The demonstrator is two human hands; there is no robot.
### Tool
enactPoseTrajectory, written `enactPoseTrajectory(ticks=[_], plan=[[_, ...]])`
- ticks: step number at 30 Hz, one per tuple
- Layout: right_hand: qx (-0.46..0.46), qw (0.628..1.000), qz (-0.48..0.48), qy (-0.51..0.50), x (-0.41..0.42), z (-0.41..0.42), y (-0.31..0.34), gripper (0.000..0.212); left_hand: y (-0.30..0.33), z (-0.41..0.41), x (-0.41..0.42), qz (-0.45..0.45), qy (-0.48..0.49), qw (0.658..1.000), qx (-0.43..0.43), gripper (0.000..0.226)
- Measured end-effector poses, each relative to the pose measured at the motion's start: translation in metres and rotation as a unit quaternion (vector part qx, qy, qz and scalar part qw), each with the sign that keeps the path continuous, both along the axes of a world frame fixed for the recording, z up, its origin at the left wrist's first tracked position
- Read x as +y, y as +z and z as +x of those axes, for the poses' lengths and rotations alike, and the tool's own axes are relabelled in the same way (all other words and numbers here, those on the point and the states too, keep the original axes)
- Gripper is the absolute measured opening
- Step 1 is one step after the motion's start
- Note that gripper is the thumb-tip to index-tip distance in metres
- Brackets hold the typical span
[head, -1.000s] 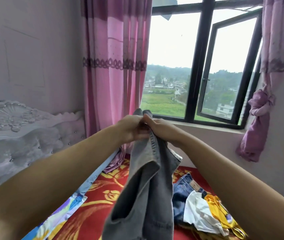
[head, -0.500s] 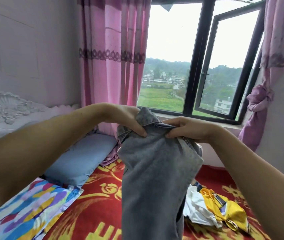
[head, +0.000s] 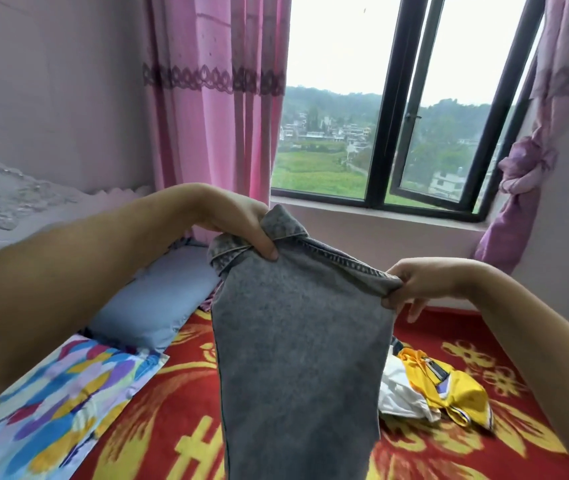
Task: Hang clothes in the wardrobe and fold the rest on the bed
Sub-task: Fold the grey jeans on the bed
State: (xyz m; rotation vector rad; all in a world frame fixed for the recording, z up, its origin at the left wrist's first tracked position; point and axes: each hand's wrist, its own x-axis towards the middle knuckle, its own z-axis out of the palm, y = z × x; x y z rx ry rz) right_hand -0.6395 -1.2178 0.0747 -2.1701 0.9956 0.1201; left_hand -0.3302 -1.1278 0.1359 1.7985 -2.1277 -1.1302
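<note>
Holding the grey jeans (head: 296, 341) up at centre frame, you have them hanging straight down over the bed (head: 179, 445) with its red and yellow cover. Your left hand (head: 241, 225) grips one end of the waistband, thumb pressed on the front of the denim. Your right hand (head: 414, 282), lower and toward the right, pinches the other end, two fingers hanging loose beneath. In the lower right, a yellow garment (head: 456, 389) and a white garment (head: 400, 396) lie bunched together on the cover. A blue pillow (head: 158, 299) and a multicoloured pillow (head: 51, 403) sit at the left.
</note>
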Motion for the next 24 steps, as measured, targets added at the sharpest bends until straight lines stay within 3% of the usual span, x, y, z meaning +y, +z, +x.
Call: enactPoseTrajectory(ticks=[2, 5, 7, 10, 14, 19, 24], plan=[[0.042, 0.998, -0.035, -0.027, -0.012, 0.021, -0.011, 0.017, -0.007, 0.001, -0.013, -0.02, 0.037, 0.997, -0.064, 0.019], [0.03, 0.979, -0.169, -0.112, -0.033, 0.06, -0.035, 0.015, -0.018, 0.006, -0.042, -0.139, 0.081, 0.958, -0.239, 0.021], [-0.038, 0.949, -0.273, -0.153, -0.048, 0.082, -0.04, 0.016, -0.015, 0.015, -0.054, -0.218, 0.104, 0.941, -0.236, 0.027], [-0.182, 0.92, -0.274, -0.212, -0.068, 0.102, -0.031, 0.022, 0.001, 0.026, -0.055, -0.319, 0.139, 0.906, -0.239, 0.018], [-0.231, 0.909, -0.282, -0.202, -0.082, 0.105, -0.019, 0.019, 0.003, 0.028, -0.049, -0.425, 0.134, 0.819, -0.36, 0.017], [-0.193, 0.93, -0.282, -0.132, -0.068, 0.08, -0.087, 0.025, -0.078, 0.016, -0.018, -0.418, 0.056, 0.846, -0.325, 0.024], [-0.16, 0.958, -0.219, -0.089, -0.021, 0.044, -0.287, 0.044, -0.292, -0.016, 0.021, -0.342, -0.025, 0.913, -0.219, 0.011]])
